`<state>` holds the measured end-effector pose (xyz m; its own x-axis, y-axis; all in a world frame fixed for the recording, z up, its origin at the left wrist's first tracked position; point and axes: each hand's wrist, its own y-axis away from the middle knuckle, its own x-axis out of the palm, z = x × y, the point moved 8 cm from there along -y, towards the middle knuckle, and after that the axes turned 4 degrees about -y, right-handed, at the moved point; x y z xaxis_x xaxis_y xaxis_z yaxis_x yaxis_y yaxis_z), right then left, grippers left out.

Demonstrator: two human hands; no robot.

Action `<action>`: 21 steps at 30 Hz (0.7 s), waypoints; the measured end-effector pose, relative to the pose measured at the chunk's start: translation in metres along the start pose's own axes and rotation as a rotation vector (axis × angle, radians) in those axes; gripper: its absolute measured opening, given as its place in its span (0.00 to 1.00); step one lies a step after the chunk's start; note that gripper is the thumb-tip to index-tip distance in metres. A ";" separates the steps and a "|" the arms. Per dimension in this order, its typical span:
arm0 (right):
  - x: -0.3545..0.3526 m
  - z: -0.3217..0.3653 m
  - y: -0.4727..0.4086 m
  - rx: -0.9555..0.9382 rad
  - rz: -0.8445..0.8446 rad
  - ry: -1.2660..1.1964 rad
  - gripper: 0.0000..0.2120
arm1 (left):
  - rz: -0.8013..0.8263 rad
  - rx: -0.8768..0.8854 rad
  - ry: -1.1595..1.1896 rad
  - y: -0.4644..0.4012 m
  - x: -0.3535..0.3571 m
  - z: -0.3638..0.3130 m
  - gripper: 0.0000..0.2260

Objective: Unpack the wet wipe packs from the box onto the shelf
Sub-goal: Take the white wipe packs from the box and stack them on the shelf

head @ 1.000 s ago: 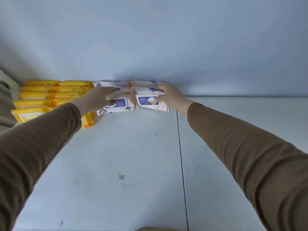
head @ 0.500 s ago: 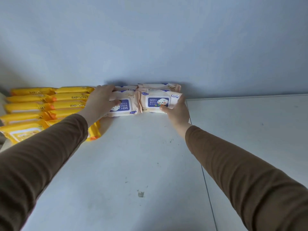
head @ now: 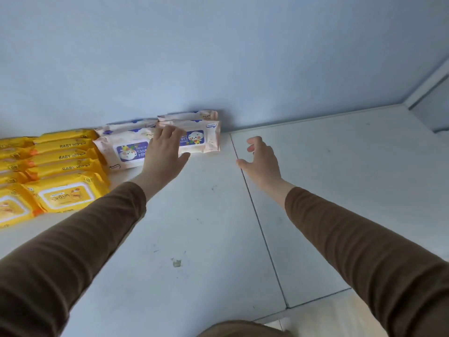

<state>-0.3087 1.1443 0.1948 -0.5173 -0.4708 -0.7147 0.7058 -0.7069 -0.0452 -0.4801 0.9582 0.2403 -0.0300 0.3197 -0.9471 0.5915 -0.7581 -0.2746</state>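
So half a second before this both hands were pressed against the peach packs [head: 194,138], and by this point the right hand [head: 261,159] had let go and come off them, hovering relaxed and empty over the shelf [head: 206,215] just to their right. The left hand [head: 165,152] was flat on the 2 front packs where they met, fingers straight, not gripping. They sat against the back wall [head: 218,57] right beside the yellow packs [head: 65,171], so I'd say this batch was placed; the box wasn't in view.
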 end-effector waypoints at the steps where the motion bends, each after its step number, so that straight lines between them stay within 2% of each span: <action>1: -0.016 -0.012 0.013 -0.013 -0.010 0.016 0.25 | 0.055 0.033 0.027 0.001 0.011 -0.024 0.21; 6: -0.110 -0.088 0.092 -0.032 -0.077 0.135 0.22 | 0.220 0.212 0.131 0.021 0.050 -0.173 0.22; 14: -0.262 -0.236 0.255 0.034 -0.125 0.236 0.19 | 0.312 0.484 0.236 0.113 0.084 -0.440 0.21; 21: -0.361 -0.376 0.364 0.207 -0.122 0.208 0.15 | 0.419 0.536 0.350 0.190 0.124 -0.617 0.19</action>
<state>0.3174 1.2558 0.1739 -0.4669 -0.2723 -0.8413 0.5199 -0.8541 -0.0121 0.1255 1.2045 0.1732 0.4205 0.0379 -0.9065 0.0221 -0.9993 -0.0315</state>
